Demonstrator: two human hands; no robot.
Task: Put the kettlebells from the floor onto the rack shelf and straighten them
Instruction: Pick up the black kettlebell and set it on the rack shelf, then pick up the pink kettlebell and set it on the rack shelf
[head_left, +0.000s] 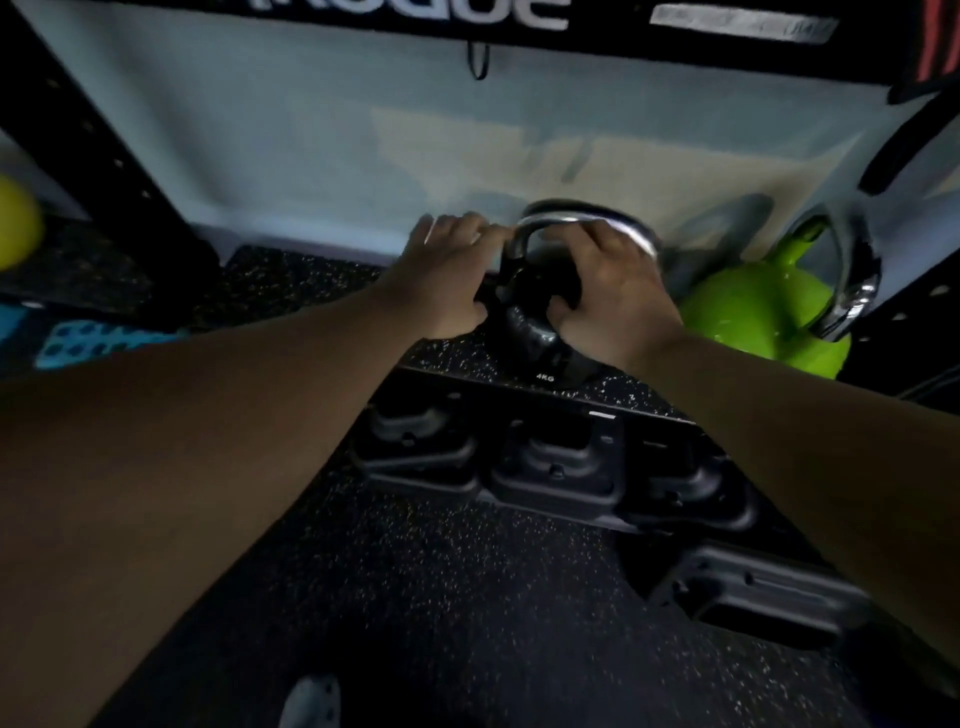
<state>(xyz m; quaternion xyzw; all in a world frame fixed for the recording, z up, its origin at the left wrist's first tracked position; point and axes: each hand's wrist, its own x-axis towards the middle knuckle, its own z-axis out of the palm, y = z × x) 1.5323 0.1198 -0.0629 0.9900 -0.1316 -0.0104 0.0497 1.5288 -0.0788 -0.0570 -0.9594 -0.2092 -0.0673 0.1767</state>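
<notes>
Head view, nearest to me: speckled black floor (441, 597) fills the bottom of the frame, and both my bare forearms reach forward over it. Just past them I see a row of dark moulded blocks (556, 467) lying along the front edge of the rack shelf (447, 358), with another dark block (753, 597) lower right on the floor.

On the shelf's speckled mat stands the black kettlebell (540, 332), marked 4KG on its near side, upright, with its chrome handle (587, 223) arching above it. My left hand (447, 280) lies against the bell's left side, fingers stretched toward the handle's left leg; whether they curl round it I cannot tell. My right hand (608, 291) is laid over the bell's right shoulder just under the handle, fingers bent onto the body, thumb low at the front. So the bell sits between my two grips, both touching it, neither closed round the handle as far as I can see.

Just right of my right hand, a green kettlebell (753, 317) stands on the same shelf, its chrome handle tilted to the right. Behind both is a pale wall (311, 135), and a black rack upright (98, 145) slants at far left beside a blurred yellow-green ball (15, 228).
</notes>
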